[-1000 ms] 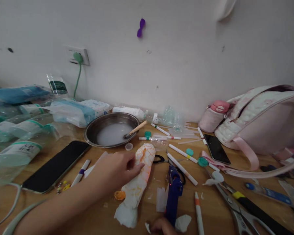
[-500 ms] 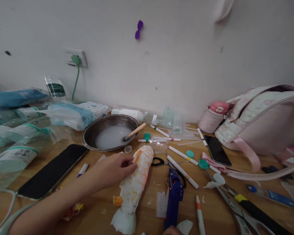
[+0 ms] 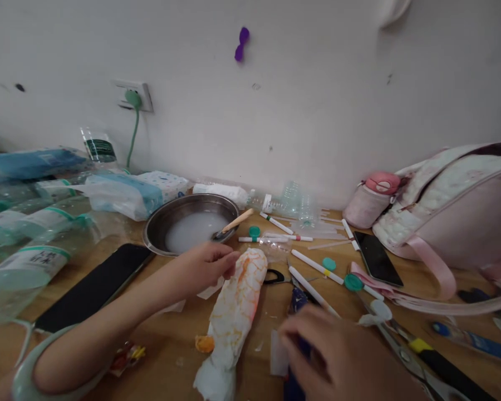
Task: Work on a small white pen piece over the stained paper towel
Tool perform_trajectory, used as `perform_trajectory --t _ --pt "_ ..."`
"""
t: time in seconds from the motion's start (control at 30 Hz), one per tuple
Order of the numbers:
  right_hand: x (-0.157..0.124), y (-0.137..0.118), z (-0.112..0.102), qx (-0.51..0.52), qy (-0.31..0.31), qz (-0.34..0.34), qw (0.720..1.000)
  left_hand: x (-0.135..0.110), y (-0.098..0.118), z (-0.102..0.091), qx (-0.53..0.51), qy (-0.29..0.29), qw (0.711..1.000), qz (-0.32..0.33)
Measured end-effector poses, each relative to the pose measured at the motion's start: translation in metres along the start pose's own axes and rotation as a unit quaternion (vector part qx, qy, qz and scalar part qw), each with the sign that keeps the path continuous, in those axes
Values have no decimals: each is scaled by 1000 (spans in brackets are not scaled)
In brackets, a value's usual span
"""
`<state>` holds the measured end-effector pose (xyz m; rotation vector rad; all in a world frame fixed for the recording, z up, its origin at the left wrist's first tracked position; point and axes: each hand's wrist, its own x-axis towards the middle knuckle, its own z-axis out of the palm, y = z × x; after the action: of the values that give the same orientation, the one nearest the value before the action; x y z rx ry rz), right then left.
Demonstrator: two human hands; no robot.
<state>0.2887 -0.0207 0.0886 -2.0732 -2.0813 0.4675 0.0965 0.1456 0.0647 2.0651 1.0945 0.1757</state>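
My left hand (image 3: 204, 267) rests its closed fingertips against the top left side of a long paper-wrapped form (image 3: 236, 312) streaked with orange, lying on the wooden table (image 3: 162, 367). My right hand (image 3: 338, 356) comes in from the lower right, blurred, fingers curled over the blue glue gun (image 3: 294, 340), which it mostly hides. Beside the gun lies a white paper scrap (image 3: 276, 356). A small orange lump (image 3: 203, 343) sits left of the wrapped form.
Behind my left hand stands a metal bowl (image 3: 192, 223) of cloudy liquid with a brush. A black phone (image 3: 94, 287) and plastic bottles (image 3: 29, 262) lie left. Markers (image 3: 317, 263), green caps, scissors (image 3: 275, 275), pliers (image 3: 421, 356), a second phone (image 3: 378, 259) and a pink bag (image 3: 455, 206) fill the right.
My right hand has risen from the bottom edge and now covers the glue gun. My left hand has shifted up along the wrapped form toward its top end.
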Motion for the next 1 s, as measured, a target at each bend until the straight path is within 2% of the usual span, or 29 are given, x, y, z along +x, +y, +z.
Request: perform_trajectory --t 0.07,0.13,0.23,0.3,0.47,0.6,0.83,1.0 --pt "39 -4 -24 14 -38 41 998 2 1 0 -29 -10 1000 5" --pt "77 -7 -37 52 -49 21 997 4 1 1 -47 -25 998 13" --pt "120 -8 -40 77 -76 -5 994 5 -1 5 -49 -37 998 15" --pt "135 -7 -38 88 -89 -15 992 6 -4 7 -40 -31 999 11" --pt "141 -7 -38 102 -113 -64 986 6 -6 13 -10 -11 1000 19" --pt "140 -7 -37 80 -123 -114 983 1 4 17 62 19 998 0" --pt "144 -6 -36 0 -138 -203 969 -10 33 25 184 41 981 -57" --pt "144 1 -33 -79 -138 -287 945 -12 34 24 192 59 978 -48"
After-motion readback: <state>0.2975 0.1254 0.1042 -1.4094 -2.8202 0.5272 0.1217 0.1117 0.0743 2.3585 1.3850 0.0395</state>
